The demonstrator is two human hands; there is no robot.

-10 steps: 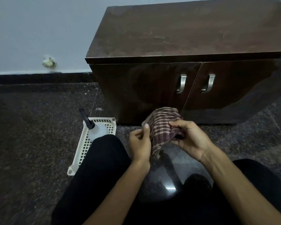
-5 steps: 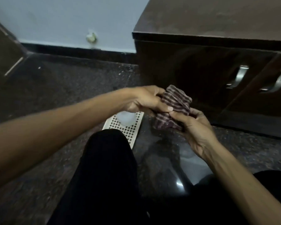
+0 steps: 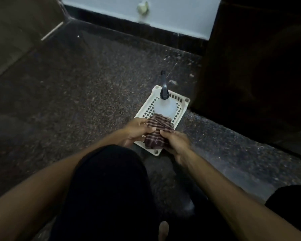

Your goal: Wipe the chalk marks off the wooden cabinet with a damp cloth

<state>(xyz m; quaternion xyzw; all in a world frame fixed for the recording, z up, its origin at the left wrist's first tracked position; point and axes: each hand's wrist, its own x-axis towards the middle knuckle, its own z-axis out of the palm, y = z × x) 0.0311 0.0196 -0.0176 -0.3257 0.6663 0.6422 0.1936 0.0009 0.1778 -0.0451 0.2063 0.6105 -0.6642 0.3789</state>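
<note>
A striped brown cloth, folded into a small wad, is held over the near end of a white perforated tray on the floor. My left hand grips its left side and my right hand grips its right side, thumb on top. The dark wooden cabinet fills the right of the view, seen from its left end; no chalk marks show on it in this dim view. A white spray bottle with a dark nozzle lies in the tray just beyond the cloth.
The floor is dark speckled stone. A pale wall with a black skirting runs along the back, with a small fitting on it. Dark furniture stands at far left. My knee in black trousers is below the hands.
The view has swung left and down, away from the cabinet front. Both hands have carried the cloth from in front of the doors down over the tray.
</note>
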